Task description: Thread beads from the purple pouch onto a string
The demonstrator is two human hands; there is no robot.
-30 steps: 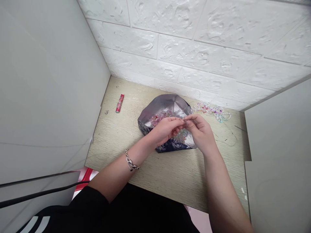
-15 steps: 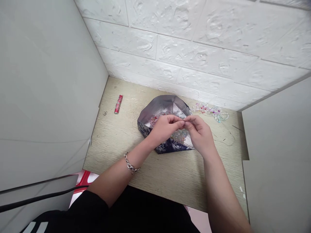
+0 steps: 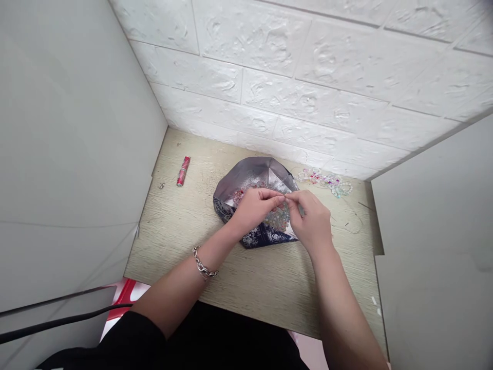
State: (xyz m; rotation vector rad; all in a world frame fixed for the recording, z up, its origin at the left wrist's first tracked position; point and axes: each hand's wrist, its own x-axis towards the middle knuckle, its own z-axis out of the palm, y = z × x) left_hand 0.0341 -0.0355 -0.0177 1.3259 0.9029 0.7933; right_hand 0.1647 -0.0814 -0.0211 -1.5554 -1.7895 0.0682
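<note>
Over the bag of beads, my left hand (image 3: 256, 208) and my right hand (image 3: 308, 216) meet with thumbs and forefingers pinched tip to tip. Whatever lies between the fingertips is too small to make out. Beneath them an opened bag (image 3: 246, 172), silvery inside and dark blue with a pale floral pattern outside, rests on the table. Small beads (image 3: 275, 220), pale, clear and pinkish-red, lie in it, partly hidden by my hands. Right of the bag, strung beads (image 3: 327, 182) in clear, pink and purple lie in a loose heap near the wall.
A red cylinder (image 3: 184, 171) stands off to the left on the wooden table (image 3: 185, 221). Tiny metallic bits (image 3: 161, 185) lie near the left edge. Thin thread (image 3: 356, 226) curls at the right. A white brick-patterned wall (image 3: 258, 92) and grey side panels (image 3: 69, 128) enclose the table.
The whole view has shifted slightly, so the table and hands appear a little lower and further left. Both hands keep their pinch over the bag.
</note>
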